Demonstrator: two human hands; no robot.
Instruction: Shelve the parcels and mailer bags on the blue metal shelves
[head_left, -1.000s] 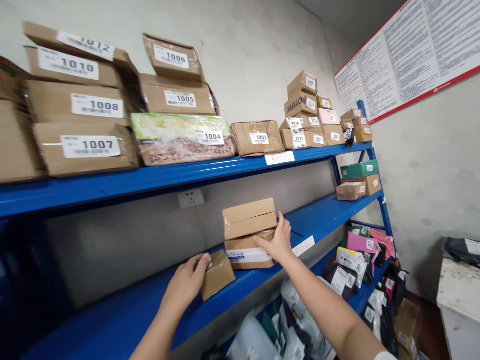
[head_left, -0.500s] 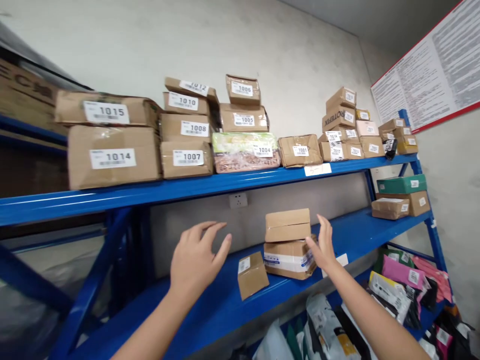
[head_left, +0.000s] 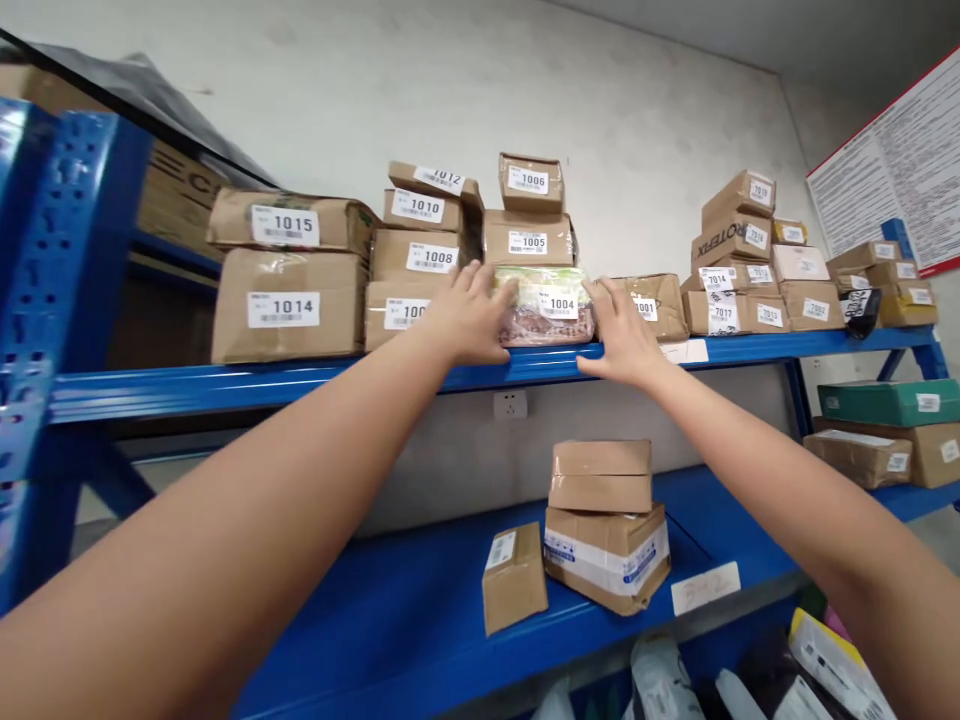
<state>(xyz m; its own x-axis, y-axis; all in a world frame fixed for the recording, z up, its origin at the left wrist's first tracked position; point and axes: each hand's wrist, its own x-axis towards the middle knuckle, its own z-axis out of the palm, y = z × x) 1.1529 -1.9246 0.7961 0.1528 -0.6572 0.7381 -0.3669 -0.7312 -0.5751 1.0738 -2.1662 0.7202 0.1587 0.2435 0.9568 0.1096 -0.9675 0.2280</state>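
Note:
A green, white and pink printed package (head_left: 525,327) labelled 1004 sits on the upper blue shelf (head_left: 525,367). My left hand (head_left: 474,318) is at its left end and partly covers it, fingers spread. At the opposite end is my right hand (head_left: 619,335), also with fingers apart; its thumb lies by the shelf's front edge. Whether either hand presses on the package cannot be made out. On top of the package rests a brown box (head_left: 495,240) labelled 1005, carrying a smaller box (head_left: 531,190) labelled 1006. A carton (head_left: 667,310) labelled 1001 stands just right, partly behind my right hand.
Left of my hands are stacked cartons, including boxes labelled 1008 (head_left: 386,248) and 1014 (head_left: 289,345). Several smaller boxes (head_left: 727,260) line the shelf's right part. Below, a small box (head_left: 517,590) stands beside two stacked cartons (head_left: 600,478). A blue upright (head_left: 71,260) rises at left.
Both hands have risen from beside the lower shelf's boxes to the ends of the package labelled 1004. The view has shifted, so the shelves appear further right.

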